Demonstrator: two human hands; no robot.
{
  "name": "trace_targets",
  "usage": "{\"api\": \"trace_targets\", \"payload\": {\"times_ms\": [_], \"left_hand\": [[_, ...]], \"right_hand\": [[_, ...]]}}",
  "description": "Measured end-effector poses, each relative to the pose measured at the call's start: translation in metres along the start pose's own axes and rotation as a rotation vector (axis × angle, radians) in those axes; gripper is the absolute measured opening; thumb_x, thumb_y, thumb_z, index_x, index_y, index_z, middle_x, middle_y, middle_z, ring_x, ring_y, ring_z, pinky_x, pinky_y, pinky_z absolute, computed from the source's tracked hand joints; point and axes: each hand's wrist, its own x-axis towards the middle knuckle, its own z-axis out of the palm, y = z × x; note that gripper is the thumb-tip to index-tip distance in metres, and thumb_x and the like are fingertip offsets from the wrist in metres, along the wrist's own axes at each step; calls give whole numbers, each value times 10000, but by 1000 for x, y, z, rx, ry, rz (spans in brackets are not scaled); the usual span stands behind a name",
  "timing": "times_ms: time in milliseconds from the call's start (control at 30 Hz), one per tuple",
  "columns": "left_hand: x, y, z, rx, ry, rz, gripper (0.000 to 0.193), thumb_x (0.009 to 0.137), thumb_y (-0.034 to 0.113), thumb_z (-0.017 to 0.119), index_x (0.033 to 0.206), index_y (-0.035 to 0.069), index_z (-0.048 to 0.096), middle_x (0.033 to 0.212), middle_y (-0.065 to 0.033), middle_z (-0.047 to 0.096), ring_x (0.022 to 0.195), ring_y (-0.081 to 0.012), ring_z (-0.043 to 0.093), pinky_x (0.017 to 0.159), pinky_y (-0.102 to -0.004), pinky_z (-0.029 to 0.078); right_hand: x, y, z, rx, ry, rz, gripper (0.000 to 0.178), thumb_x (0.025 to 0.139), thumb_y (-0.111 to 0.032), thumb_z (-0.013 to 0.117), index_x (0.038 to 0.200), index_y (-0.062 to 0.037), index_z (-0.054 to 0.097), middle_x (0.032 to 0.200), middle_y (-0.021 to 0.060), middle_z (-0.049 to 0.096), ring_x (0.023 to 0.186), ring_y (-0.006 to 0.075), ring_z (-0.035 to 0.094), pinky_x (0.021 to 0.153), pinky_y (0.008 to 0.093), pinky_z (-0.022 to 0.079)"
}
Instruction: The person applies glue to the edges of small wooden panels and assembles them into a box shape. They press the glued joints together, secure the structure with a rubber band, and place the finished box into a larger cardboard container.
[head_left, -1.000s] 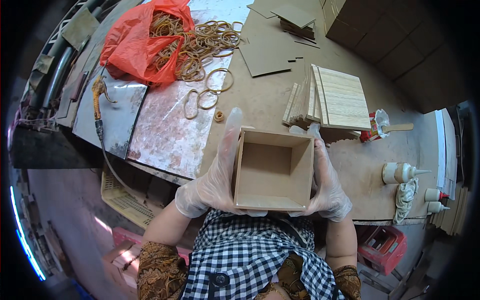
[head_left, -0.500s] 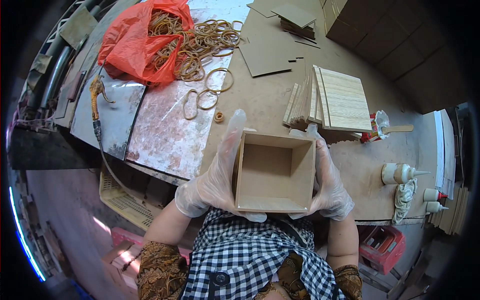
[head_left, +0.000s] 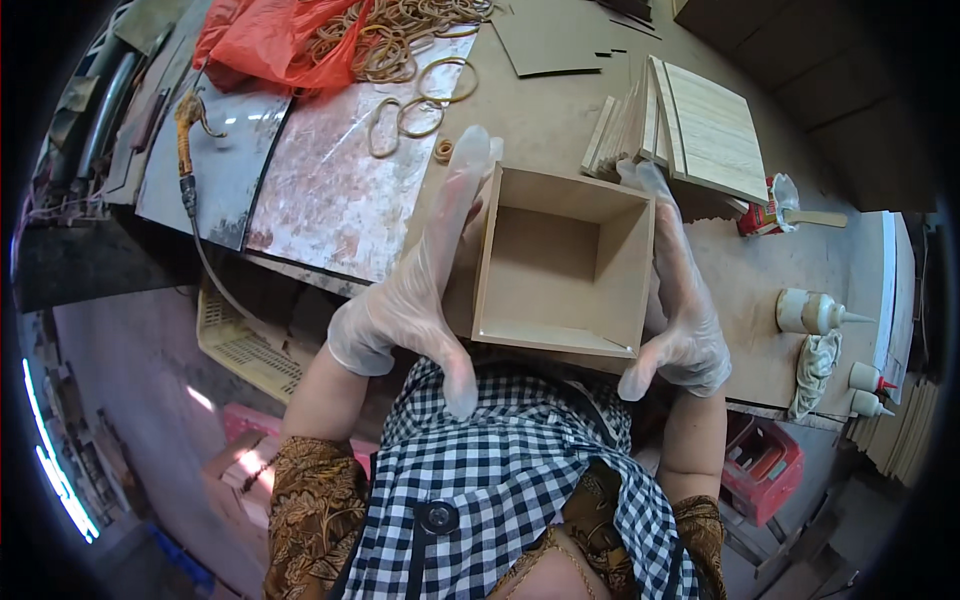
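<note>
An open-topped square box (head_left: pixel 545 262) of thin brown board rests at the front edge of the table, its hollow inside facing up. My left hand (head_left: pixel 415 295), in a clear plastic glove, is beside the box's left wall with thumb and fingers spread. On the other side my right hand (head_left: pixel 690 320), gloved the same way, is also open, its fingers stretched along the right wall and its thumb near the front corner. Whether the right fingers touch the wall I cannot tell. White specks show at the box's front corners.
Behind the box stands a stack of pale wooden panels (head_left: pixel 715 130). To its right are a red container (head_left: pixel 765 210) with a flat stick, a nozzle bottle (head_left: pixel 810 312) and a crumpled cloth (head_left: pixel 815 375). Tan rubber bands (head_left: pixel 385 45) spill from a red plastic bag (head_left: pixel 275 45). An air gun (head_left: pixel 188 130) lies left.
Both hands have loosened from the box and spread open at its sides. The view has shifted, so the table things sit higher in the picture.
</note>
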Motion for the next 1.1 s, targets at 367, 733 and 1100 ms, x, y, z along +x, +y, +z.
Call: {"api": "trace_targets", "payload": {"times_ms": [367, 733, 1100], "left_hand": [[1, -4, -7, -136, 94, -110, 1469, 470, 379, 973, 1587, 126, 54, 1636, -125, 85, 1476, -264, 208, 1208, -434, 172], [-1, -14, -13, -103, 51, -95, 1548, 431, 223, 1004, 1589, 258, -22, 1635, -107, 158, 1477, -302, 233, 1169, -489, 267], [-1, -10, -4, -239, 64, -69, 1513, 440, 153, 991, 1595, 244, 19, 1638, -77, 143, 1492, -281, 183, 1184, -476, 221]], "right_hand": [[3, -5, 1, 73, 23, 139, 1546, 346, -465, 951, 1540, 61, 122, 1601, 176, 213, 1486, 279, 199, 1209, 426, 164], [0, 12, -21, -342, -184, -57, 1652, 254, -574, 917, 1563, -3, 85, 1627, 194, 121, 1507, 309, 134, 1215, 438, 133], [5, 1, -18, -397, -164, 94, 1595, 332, -499, 961, 1560, 10, 80, 1610, 174, 207, 1501, 281, 177, 1213, 426, 155]]}}
